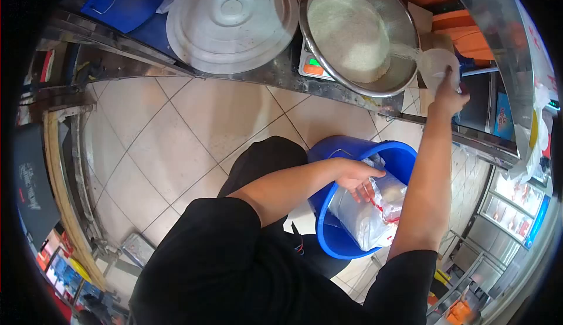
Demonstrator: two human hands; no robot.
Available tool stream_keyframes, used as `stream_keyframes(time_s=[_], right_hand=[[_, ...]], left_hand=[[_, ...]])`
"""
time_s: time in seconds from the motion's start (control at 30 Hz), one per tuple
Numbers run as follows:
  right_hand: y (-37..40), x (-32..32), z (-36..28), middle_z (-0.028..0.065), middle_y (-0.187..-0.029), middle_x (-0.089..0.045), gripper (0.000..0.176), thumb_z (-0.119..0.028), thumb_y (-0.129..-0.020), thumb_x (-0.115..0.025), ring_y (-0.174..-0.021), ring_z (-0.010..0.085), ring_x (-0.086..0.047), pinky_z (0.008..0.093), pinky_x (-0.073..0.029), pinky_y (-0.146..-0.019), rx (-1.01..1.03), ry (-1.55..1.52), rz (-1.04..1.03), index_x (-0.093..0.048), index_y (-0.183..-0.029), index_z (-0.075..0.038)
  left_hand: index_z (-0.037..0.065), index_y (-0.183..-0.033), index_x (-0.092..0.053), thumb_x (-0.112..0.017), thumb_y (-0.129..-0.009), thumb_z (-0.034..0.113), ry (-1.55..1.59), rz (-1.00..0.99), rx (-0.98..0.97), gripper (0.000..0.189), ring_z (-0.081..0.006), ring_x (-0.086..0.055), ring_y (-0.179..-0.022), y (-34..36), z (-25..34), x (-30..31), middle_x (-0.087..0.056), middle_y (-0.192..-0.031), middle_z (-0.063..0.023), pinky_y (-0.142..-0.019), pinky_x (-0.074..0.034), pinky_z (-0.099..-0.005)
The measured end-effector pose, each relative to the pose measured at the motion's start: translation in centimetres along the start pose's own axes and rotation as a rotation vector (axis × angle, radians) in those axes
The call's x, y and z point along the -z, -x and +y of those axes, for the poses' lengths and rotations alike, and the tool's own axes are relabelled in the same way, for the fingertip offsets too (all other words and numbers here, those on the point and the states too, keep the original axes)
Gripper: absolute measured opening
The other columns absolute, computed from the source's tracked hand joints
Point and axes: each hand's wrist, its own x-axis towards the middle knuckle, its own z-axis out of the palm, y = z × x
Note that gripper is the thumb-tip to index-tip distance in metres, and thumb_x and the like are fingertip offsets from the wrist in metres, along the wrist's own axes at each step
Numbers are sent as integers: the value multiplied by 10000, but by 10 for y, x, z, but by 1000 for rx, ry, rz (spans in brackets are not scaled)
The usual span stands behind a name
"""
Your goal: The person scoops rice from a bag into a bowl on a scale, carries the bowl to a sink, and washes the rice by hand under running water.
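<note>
Blue bucket [406, 152] (clear, red-printed bag [372, 216])

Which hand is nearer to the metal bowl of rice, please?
Right: right hand tips a cup at the bowl's rim; left hand grips a bag in the bucket.

Round metal lid [232, 20] on the steel counter [108, 46], blue tub [117, 2] beside it, tiled floor [176, 143] below

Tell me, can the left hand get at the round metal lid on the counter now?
Probably not at once: the left hand holds the plastic bag in the blue bucket. Nothing stands before the lid, though.
</note>
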Motion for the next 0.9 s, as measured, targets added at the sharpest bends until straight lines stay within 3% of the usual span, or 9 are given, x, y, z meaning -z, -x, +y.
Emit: stream_keyframes(time_s=[0.03,0.07,0.1,0.17,0.3,0.47,0.7,0.77,0.9], right_hand=[[-5,0,-17,261,-1323,-505,725,-373,-783,-841,-1310,390,-447,546,-502,-960,-382,-404,-35,-481,-1291,-2],[-10,16,-22,208,-1416,-460,671,-339,-830,-794,-1368,349,-418,576,-499,-986,-555,-541,-201,-478,-1334,-30],[-18,26,-8,208,-1416,-460,671,-339,-830,-794,-1368,349,-418,576,-499,-986,-555,-541,-203,-478,-1334,-30],[-30,43,21,127,-1388,-526,628,-368,-915,-685,-1322,356,-482,582,-437,-1053,-876,-949,-412,-463,-1429,-84],[14,95,-3,147,-1490,-419,591,-332,-933,-656,-1370,368,-432,605,-383,-1116,-1033,-1091,-213,-458,-1426,-75],[52,146,18,188,-1487,-403,632,-281,-916,-690,-1356,403,-436,587,-408,-1110,-967,-989,-223,-423,-1448,-69],[18,114,25,184,-1485,-394,688,-292,-898,-741,-1372,369,-424,534,-420,-1099,-685,-620,-446,-387,-1438,-55],[13,84,4,179,-1449,-436,673,-308,-892,-751,-1336,344,-467,510,-449,-1055,-414,-284,-267,-411,-1413,-50],[-9,65,-13,175,-1401,-487,676,-337,-872,-774,-1287,329,-513,495,-468,-1022,-398,-439,-405,-443,-1383,-44]], left_hand=[[60,-1608,-69,-403,-1021,651,7,-22,21,898,-362,-601,-1153,8,4,-5,-593,-1261,-262,-1018,-451,-573],[60,-1608,-69,-403,-1021,651,9,-20,18,898,-362,-601,-1153,6,5,-3,-593,-1261,-262,-1018,-451,-573],[66,-1612,-38,-408,-1020,649,19,-43,49,909,-364,-597,-1159,0,3,2,-592,-1255,-264,-1019,-449,-575],[72,-1615,-7,-413,-1019,647,29,-63,73,922,-366,-594,-1165,-1,5,2,-590,-1249,-266,-1020,-446,-577],[131,-1616,42,-415,-1031,623,39,-88,55,890,-330,-607,-1116,5,9,1,-610,-1169,-202,-982,-474,-554],[117,-1608,-22,-429,-1046,575,33,-137,39,831,-337,-606,-1113,9,11,-1,-610,-1171,-211,-987,-463,-569],[138,-1616,96,-439,-1040,570,4,-104,24,897,-353,-606,-1117,2,5,-3,-623,-1155,-216,-1009,-449,-583],[100,-1594,-148,-450,-1038,552,-9,-30,3,778,-385,-595,-1146,2,3,-6,-578,-1231,-253,-1010,-446,-597],[92,-1581,-182,-456,-1037,535,-38,29,-5,753,-377,-603,-1134,4,0,-11,-611,-1201,-252,-1002,-455,-582]])
